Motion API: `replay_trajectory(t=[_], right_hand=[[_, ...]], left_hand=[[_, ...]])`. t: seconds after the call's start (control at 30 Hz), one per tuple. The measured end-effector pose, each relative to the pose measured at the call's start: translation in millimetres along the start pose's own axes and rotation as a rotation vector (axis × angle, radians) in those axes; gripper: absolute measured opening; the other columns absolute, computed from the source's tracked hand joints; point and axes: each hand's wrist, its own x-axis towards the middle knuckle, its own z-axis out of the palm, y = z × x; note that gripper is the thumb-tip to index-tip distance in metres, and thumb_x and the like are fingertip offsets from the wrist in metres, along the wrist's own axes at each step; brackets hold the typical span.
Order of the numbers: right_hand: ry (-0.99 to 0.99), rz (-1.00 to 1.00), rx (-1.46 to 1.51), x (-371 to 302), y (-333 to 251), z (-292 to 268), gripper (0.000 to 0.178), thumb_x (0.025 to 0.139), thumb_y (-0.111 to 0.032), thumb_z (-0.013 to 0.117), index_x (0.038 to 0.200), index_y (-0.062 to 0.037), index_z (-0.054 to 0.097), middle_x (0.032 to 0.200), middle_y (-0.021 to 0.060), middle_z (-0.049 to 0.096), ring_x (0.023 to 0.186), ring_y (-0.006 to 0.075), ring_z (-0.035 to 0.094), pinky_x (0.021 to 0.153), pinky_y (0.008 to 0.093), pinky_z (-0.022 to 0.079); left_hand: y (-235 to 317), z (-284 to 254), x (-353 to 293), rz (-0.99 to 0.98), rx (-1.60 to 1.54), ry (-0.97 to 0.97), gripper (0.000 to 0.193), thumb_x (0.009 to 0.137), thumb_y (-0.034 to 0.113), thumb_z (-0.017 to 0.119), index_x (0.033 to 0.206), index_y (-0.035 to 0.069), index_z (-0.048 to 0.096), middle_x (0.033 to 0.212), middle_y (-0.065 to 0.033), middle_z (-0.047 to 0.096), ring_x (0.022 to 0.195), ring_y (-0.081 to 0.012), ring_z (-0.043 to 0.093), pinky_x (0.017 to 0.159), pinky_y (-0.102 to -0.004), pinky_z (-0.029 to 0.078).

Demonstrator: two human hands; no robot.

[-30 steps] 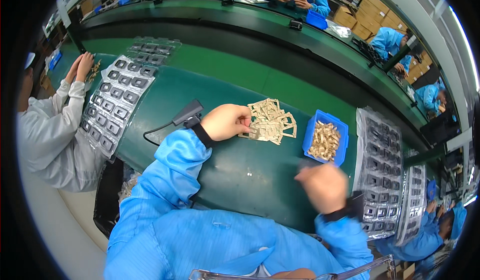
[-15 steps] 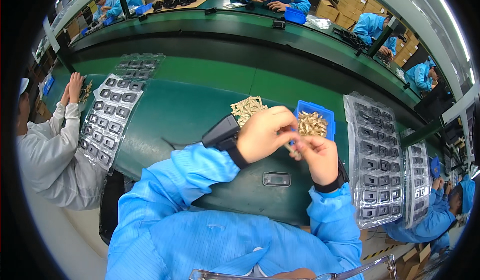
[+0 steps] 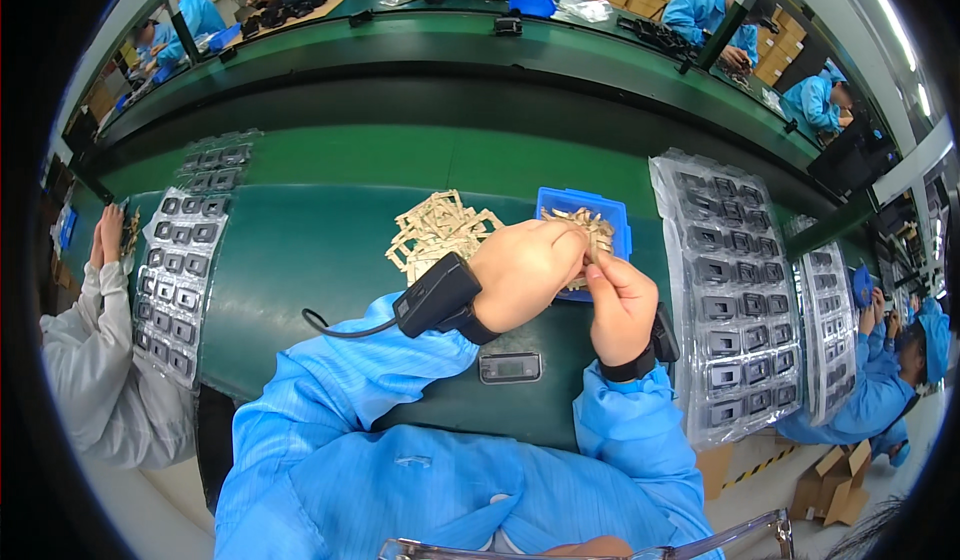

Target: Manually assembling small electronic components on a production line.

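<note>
My left hand and my right hand meet at the near side of a blue plastic bin, fingertips pinched together. Whatever lies between them is mostly covered by the fingers. Small tan, folded-looking pieces fill the bin. Left of my left hand, a loose heap of flat tan frame-shaped pieces is spread on the green table. A small grey rectangular device with a screen lies in front of my wrists. Both wrists wear black bands; a black box with a cable sits on the left one.
Clear plastic trays of black frame-shaped parts stand on the right and on the left. A person in a white coat works at the left. Across a raised green ledge, people in blue coats work.
My view has shifted, so the table things sit farther left in it. Both hands remain pinched together, now over the bin's near edge; the tan piece seen between them earlier is now hidden.
</note>
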Motion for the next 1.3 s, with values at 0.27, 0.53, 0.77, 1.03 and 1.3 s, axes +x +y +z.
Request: replay_trajectory(t=[0.27,0.53,0.77,1.03,1.3], right_hand=[[0.035,0.334,0.458,0.9,3.0,3.4,0.020,0.102,-0.006,0.054,0.112,0.0066,0.066,0.095,0.0093,0.071,0.079,0.0126,0.066,0.072,0.0254,0.054],[0.096,0.159,-0.023,3.9,-1.2,-1.6,0.017,0.100,-0.006,0.058,0.092,0.0040,0.068,0.083,0.0054,0.071,0.069,0.0062,0.059,0.062,0.0216,0.048],[0.186,0.293,0.046,13.6,0.6,-16.5,0.020,0.102,-0.010,0.054,0.097,0.0043,0.066,0.083,0.0105,0.072,0.063,0.0095,0.064,0.055,0.0211,0.052],[0.133,0.373,0.117,15.5,-9.4,-16.8,0.023,0.104,-0.013,0.049,0.101,0.0053,0.063,0.086,0.0139,0.073,0.064,0.0141,0.068,0.056,0.0220,0.053],[0.054,0.313,0.408,13.8,-2.0,-18.6,0.019,0.100,-0.013,0.060,0.107,0.0041,0.066,0.099,0.0149,0.073,0.085,0.0189,0.072,0.069,0.0260,0.057]], left_hand=[[-10.9,-0.7,-6.9,0.207,0.076,-0.206,0.031,0.080,0.011,0.070,0.108,0.000,0.063,0.110,-0.0125,0.065,0.098,-0.0308,0.066,0.078,-0.0371,0.057],[-14.8,13.0,-2.1,-0.248,-0.215,0.073,0.019,0.085,0.003,0.067,0.103,0.001,0.060,0.106,-0.0137,0.065,0.094,-0.0322,0.065,0.073,-0.0396,0.055],[-13.8,9.1,-6.5,-0.080,-0.065,-0.036,0.020,0.082,0.007,0.071,0.102,0.005,0.069,0.086,-0.0103,0.069,0.080,-0.0309,0.068,0.068,-0.0405,0.054],[-5.8,8.7,-16.1,0.129,0.088,-0.246,0.024,0.080,0.012,0.072,0.102,0.005,0.067,0.095,-0.0077,0.070,0.084,-0.0249,0.069,0.069,-0.0348,0.057],[-2.4,4.5,-7.0,-0.113,-0.116,-0.219,0.014,0.082,0.007,0.069,0.094,0.003,0.063,0.088,-0.0107,0.064,0.078,-0.0261,0.065,0.067,-0.0341,0.054]])
